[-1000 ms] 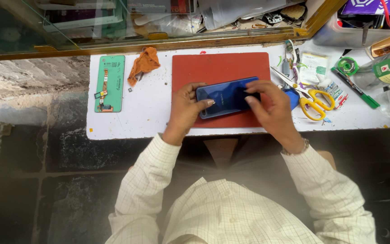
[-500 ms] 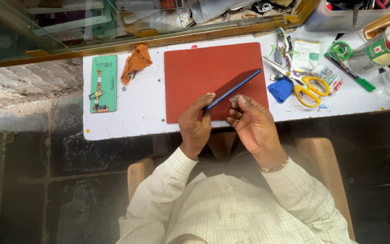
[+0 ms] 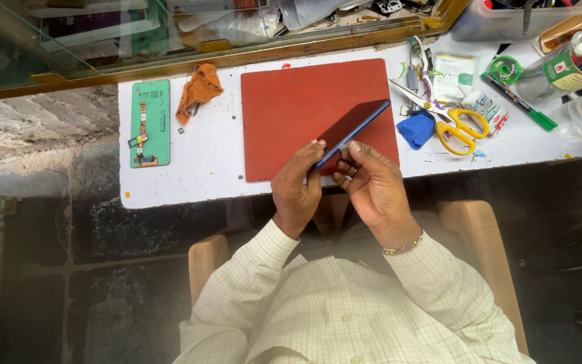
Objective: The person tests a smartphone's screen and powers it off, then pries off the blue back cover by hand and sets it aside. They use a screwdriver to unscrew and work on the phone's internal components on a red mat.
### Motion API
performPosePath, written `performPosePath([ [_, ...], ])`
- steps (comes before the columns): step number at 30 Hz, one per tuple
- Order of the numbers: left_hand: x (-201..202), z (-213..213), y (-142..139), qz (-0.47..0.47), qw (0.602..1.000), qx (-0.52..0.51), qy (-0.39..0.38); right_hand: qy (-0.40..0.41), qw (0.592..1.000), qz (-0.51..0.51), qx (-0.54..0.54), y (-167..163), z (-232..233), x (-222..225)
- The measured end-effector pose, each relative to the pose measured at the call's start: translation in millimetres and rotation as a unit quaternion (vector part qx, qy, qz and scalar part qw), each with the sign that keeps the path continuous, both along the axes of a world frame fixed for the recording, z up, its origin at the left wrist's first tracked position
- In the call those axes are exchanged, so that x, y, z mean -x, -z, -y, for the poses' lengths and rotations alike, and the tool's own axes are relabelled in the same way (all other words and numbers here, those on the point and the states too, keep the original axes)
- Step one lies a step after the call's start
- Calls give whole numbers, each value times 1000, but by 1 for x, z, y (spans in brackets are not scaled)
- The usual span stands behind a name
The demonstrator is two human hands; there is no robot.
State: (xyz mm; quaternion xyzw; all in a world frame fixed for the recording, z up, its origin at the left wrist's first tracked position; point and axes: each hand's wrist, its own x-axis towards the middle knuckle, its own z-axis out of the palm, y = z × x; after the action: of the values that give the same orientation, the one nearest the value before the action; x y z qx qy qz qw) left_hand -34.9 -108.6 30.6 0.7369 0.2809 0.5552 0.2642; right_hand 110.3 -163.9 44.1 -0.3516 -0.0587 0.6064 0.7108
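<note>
A blue phone [image 3: 353, 133] is held edge-on above the red mat [image 3: 298, 108], seen as a thin slanted bar. My left hand [image 3: 296, 187] grips its near end from the left. My right hand [image 3: 368, 182] pinches the same end from the right, fingertips on the phone's edge. Both hands hover over the front edge of the white worktop [image 3: 203, 172], near my chest.
A green phone panel [image 3: 150, 123] and an orange cloth [image 3: 199, 89] lie left of the mat. Right of it are yellow-handled scissors [image 3: 454, 121], a blue cloth [image 3: 417, 128], a green marker [image 3: 520, 102], bottles and small parts. A glass-fronted shelf runs along the back.
The phone went from lying flat on the mat to standing on edge in both hands. My hands pulled back toward the worktop's front edge.
</note>
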Motion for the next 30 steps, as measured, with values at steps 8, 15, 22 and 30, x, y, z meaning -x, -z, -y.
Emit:
performPosePath([
  [8,-3,1,2,-17,999,-33,-9,6,999,21,31,-3,3,-3],
  [15,-4,-1,2,-22,999,-48,-10,4,998,51,40,-6,3,-5],
  [22,-6,2,3,-39,997,-70,-16,10,997,61,45,-7,7,-6],
  [30,-11,5,4,-69,992,-106,-18,29,996,63,56,1,11,-12],
])
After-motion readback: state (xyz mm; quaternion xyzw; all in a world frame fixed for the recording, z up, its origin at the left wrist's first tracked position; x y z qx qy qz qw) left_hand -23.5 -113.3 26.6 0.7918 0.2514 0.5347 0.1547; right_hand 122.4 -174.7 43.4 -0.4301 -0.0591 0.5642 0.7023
